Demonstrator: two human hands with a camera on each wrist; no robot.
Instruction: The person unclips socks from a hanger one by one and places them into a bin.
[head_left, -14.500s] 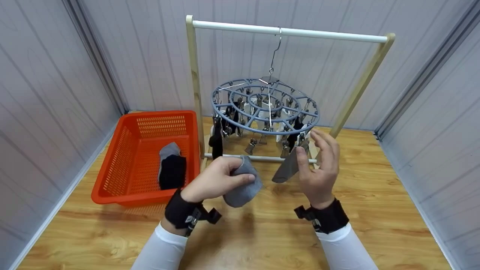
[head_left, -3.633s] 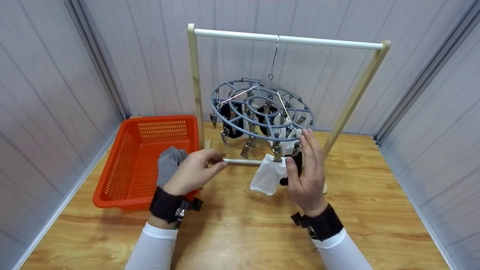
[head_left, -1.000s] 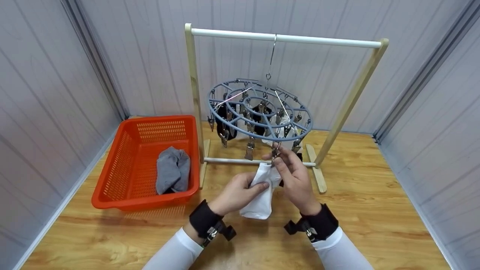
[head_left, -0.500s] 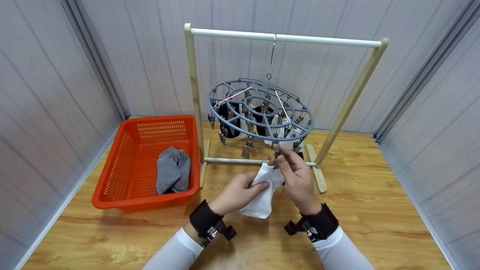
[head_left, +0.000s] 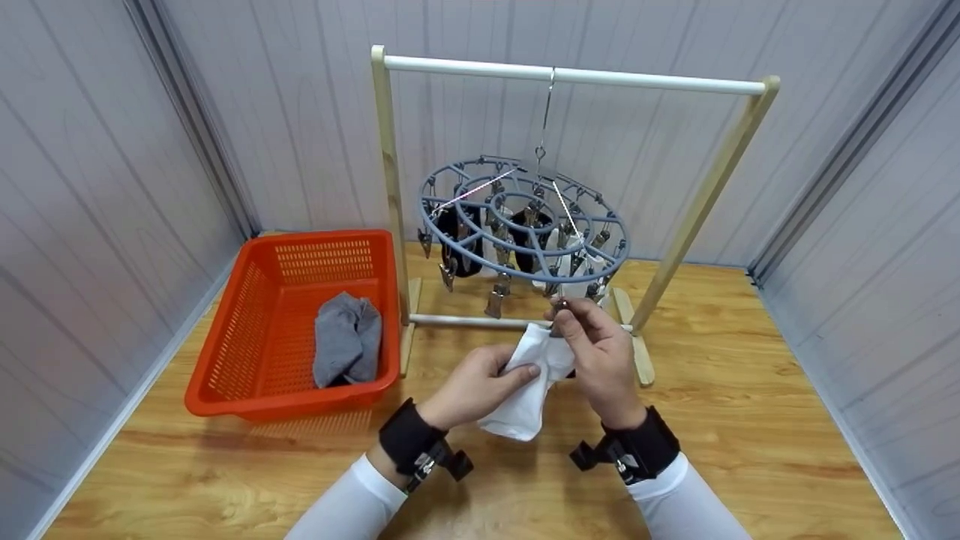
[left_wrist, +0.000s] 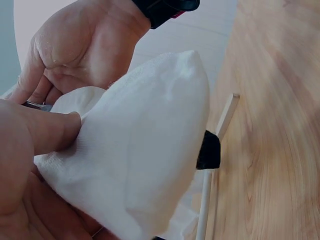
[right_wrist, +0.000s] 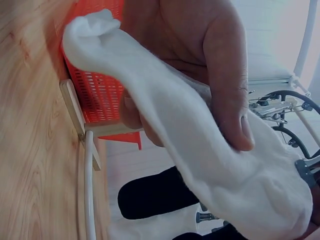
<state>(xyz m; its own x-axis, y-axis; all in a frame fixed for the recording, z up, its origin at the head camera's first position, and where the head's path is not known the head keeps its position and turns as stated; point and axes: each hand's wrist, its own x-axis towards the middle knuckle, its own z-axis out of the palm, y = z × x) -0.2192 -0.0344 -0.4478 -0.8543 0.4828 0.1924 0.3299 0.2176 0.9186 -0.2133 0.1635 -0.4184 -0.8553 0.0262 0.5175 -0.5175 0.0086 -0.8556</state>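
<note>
My left hand point(head_left: 472, 386) pinches a white sock point(head_left: 517, 414) between thumb and fingers, the sock slanting down toward me. At its cuff, my right hand point(head_left: 600, 367) pinches a metal clip point(head_left: 557, 327) hanging from the front of the round blue-grey clip hanger point(head_left: 517, 274). In the right wrist view the clip point(right_wrist: 304, 172) meets the sock's cuff; whether it bites fully is unclear. Black socks point(head_left: 459, 262) and white ones hang from other clips, partly hidden. Behind the held white sock point(left_wrist: 145, 130), a bit of black sock point(left_wrist: 210, 150) shows in the left wrist view.
A red-orange basket point(head_left: 292, 409) on the left holds crumpled grey socks point(head_left: 337, 345), with something black beneath. The hanger hangs by a hook from a rack's white bar point(head_left: 645, 78). Wooden rack posts point(head_left: 701, 202) stand either side; panelled walls enclose the wooden surface.
Earlier, my left hand held a grey sock, then was empty near the basket while a white sock hung in front. Now both hands are at the white sock; lately the clip shifted slightly right.
</note>
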